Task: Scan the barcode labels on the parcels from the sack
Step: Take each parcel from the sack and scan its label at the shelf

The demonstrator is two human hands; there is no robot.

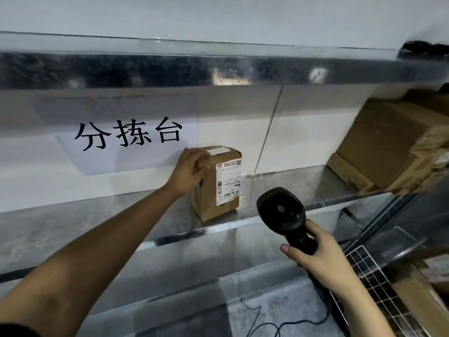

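Head view shows my left hand (189, 170) curled over the top left edge of a small cardboard parcel (217, 182), fingers wrapped on its upper side, thumb on its near face. That parcel stands upright on the metal shelf (97, 229), close to the shelf's front edge, its white barcode label (228, 182) facing me. My right hand (318, 260) grips the handle of a black scanner (281, 211), fingers closed round it, the head raised just beside the parcel's lower right corner, not touching it. Behind the parcel, a paper sign (128, 139) with black characters hangs on the back wall. At the shelf's right end sits a larger cardboard box (393, 142). A wire basket (374, 276) lies lower right.
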